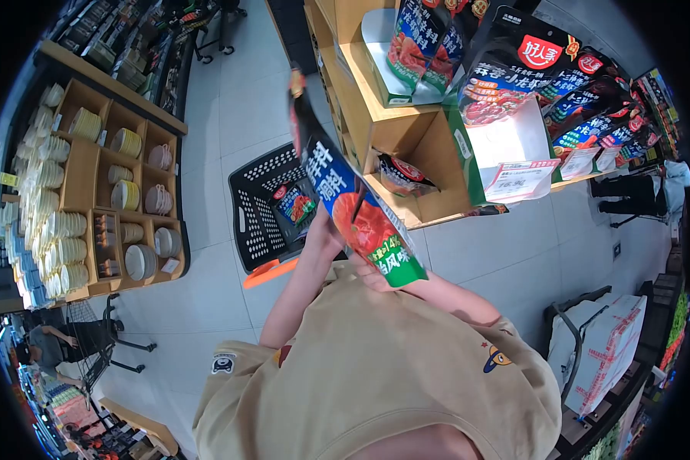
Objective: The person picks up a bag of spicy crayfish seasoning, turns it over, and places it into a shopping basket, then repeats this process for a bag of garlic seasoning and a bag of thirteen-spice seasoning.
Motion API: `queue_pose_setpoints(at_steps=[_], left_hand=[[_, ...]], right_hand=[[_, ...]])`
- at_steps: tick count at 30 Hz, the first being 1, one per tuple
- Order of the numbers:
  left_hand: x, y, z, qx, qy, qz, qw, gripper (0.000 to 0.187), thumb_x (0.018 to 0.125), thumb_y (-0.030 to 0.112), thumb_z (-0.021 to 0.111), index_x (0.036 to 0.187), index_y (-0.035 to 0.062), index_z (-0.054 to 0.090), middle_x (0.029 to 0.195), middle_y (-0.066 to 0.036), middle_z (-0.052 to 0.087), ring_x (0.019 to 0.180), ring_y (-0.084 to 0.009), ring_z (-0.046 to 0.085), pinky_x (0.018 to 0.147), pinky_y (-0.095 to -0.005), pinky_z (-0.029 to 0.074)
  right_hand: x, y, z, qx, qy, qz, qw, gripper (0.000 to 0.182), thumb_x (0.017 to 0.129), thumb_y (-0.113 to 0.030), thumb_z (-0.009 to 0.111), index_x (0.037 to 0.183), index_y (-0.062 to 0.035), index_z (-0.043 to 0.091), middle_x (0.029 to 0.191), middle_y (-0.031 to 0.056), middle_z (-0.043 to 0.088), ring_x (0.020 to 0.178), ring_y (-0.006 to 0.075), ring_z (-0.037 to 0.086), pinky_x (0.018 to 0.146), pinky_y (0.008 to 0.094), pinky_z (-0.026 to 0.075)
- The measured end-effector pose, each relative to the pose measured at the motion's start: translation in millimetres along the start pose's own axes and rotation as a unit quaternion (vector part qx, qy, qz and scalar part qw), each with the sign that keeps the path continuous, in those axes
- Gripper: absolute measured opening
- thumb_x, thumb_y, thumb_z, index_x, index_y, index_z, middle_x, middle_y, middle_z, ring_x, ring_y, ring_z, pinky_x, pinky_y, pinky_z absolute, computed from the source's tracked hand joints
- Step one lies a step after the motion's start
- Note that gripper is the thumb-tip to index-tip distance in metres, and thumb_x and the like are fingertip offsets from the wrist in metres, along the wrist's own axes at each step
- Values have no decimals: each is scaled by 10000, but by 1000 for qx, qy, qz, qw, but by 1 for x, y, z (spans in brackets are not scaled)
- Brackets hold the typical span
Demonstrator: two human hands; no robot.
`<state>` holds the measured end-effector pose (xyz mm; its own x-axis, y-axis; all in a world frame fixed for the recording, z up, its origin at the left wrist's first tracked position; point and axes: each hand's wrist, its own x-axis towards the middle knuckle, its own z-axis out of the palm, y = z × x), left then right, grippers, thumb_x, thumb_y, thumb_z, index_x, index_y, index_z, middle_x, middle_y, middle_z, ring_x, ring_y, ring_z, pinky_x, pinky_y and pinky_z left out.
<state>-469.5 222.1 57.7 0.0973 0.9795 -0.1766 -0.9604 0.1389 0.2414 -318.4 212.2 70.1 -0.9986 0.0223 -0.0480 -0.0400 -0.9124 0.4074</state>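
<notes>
A dark blue and red food pouch with a green lower edge is held tilted in front of the chest. My left hand is closed on its left side, partly hidden behind it. My right hand grips the pouch near its green bottom edge, with the fingers partly covered. Beyond the pouch, a black perforated basket with an orange handle stands on the floor. Another pouch lies inside the basket.
A wooden display shelf with more pouches is at the upper right. Bowl shelves stand at the left. A person with a cart is at lower left, another person at far right. White boxes sit at lower right.
</notes>
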Motion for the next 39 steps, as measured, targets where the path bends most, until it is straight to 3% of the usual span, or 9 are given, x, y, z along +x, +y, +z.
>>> queue_pose_setpoints(at_steps=[7, 10, 14, 16, 19, 20, 25, 30, 39], left_hand=[[7, 25, 14, 135, 69, 10, 988, 317, 782, 60, 533, 1079, 44, 422, 988, -72, 544, 900, -174, 548, 753, -326, 477], [5, 35, 54, 258, 120, 125, 950, 318, 775, 83, 581, 1063, 43, 452, 990, -57, 553, 880, -152, 551, 787, -307, 443], [18, 48, 64, 316, 165, 141, 924, 330, 727, 49, 620, 1019, 6, 473, 942, -75, 571, 832, -143, 563, 760, -279, 442], [26, 52, 70, 341, 137, 168, 915, 317, 725, 43, 620, 1007, 2, 481, 934, -76, 574, 823, -139, 564, 755, -274, 443], [39, 60, 84, 357, 38, 215, 908, 289, 715, 32, 628, 976, -13, 512, 900, -70, 585, 792, -125, 569, 734, -261, 448], [47, 64, 88, 393, 27, 224, 892, 283, 713, 39, 635, 966, -12, 518, 889, -66, 589, 782, -119, 568, 725, -259, 450], [94, 88, 136, 648, 39, 257, 716, 278, 759, 163, 622, 938, -25, 521, 853, -71, 591, 760, -114, 551, 695, -250, 439], [158, 98, 177, 648, 43, 223, 727, 355, 865, 211, 467, 1141, 13, 365, 1025, -95, 495, 908, -139, 474, 734, -314, 417], [225, 83, 224, 480, -40, 228, 846, 273, 850, 183, 489, 1076, 109, 356, 939, -81, 458, 806, -183, 489, 557, -354, 476]], right_hand=[[-12, -15, 19, -443, 92, -145, 880, 463, 867, -288, 446, 1231, -20, 341, 1176, 82, 457, 1015, 154, 501, 830, 292, 433], [-28, -22, 45, -526, 233, -325, 751, 408, 890, -278, 399, 1198, -13, 366, 1191, 82, 435, 1051, 123, 452, 837, 274, 407], [-38, -17, 81, -429, 214, -409, 776, 361, 861, -231, 472, 1143, -12, 422, 1136, 67, 483, 998, 125, 486, 821, 267, 407], [-34, -18, 94, -730, 228, -408, 499, 338, 801, -174, 562, 1075, 6, 482, 1024, 77, 560, 921, 131, 530, 799, 274, 415], [-28, -22, 105, -749, 301, -413, 422, 310, 741, -132, 622, 991, 29, 531, 925, 99, 599, 848, 139, 561, 778, 271, 421], [-22, -26, 104, -777, 280, -481, 294, 241, 738, -163, 622, 854, 42, 568, 750, 152, 599, 676, 212, 584, 643, 298, 445], [-3, -51, 115, -730, 351, -555, 188, 222, 745, -168, 600, 684, 42, 562, 540, 203, 497, 500, 363, 499, 457, 391, 368], [15, -69, 159, -634, 293, -716, -21, 180, 742, -18, 538, 911, -26, 601, 728, 202, 570, 632, 334, 562, 538, 345, 430], [25, -130, 175, -574, 246, -780, -29, 257, 745, 43, 509, 982, -26, 580, 797, 206, 578, 692, 318, 586, 595, 326, 440]])
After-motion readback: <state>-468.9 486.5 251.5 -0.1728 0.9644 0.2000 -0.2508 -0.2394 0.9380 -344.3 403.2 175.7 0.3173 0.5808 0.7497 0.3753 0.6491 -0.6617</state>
